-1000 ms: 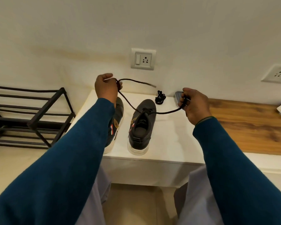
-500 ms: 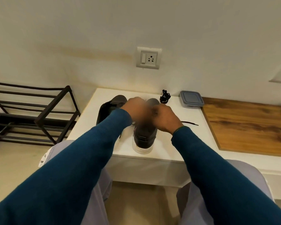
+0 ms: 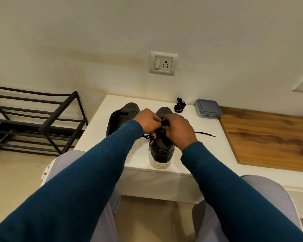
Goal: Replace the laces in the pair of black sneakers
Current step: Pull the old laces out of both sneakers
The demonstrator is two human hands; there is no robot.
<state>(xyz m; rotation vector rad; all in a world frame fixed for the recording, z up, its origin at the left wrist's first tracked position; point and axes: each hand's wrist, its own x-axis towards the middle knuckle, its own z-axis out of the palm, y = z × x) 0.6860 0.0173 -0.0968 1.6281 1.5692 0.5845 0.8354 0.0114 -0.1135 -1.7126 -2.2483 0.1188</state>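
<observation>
**Head view.** The left hand [image 3: 148,122] and the right hand [image 3: 177,131] are held together over the eyelet area of the right sneaker [image 3: 162,149]. This sneaker stands upright on the white table [image 3: 101,137] with its heel at the near edge. Both hands are clamped on the lace [image 3: 205,134]: the fingers are curled and a black strand is pinched between the two thumbs. The exact contact under the fingers is hidden.

One second ago the lace was held raised and stretched between hands set well apart. It is now lowered, and its slack ends are laid on the table. One end trails to the right of the sneaker, and a short loop shows at the left beneath the left wrist.

From this it is judged that the lace has been drawn through and threading at an eyelet pair is in hand.

The left sneaker [image 3: 122,116] lies just beside the right sneaker and is untouched. A bundled lace [image 3: 180,105] is placed at the far edge, near a lidded container [image 3: 208,108]. Most of the task is judged outstanding.
</observation>
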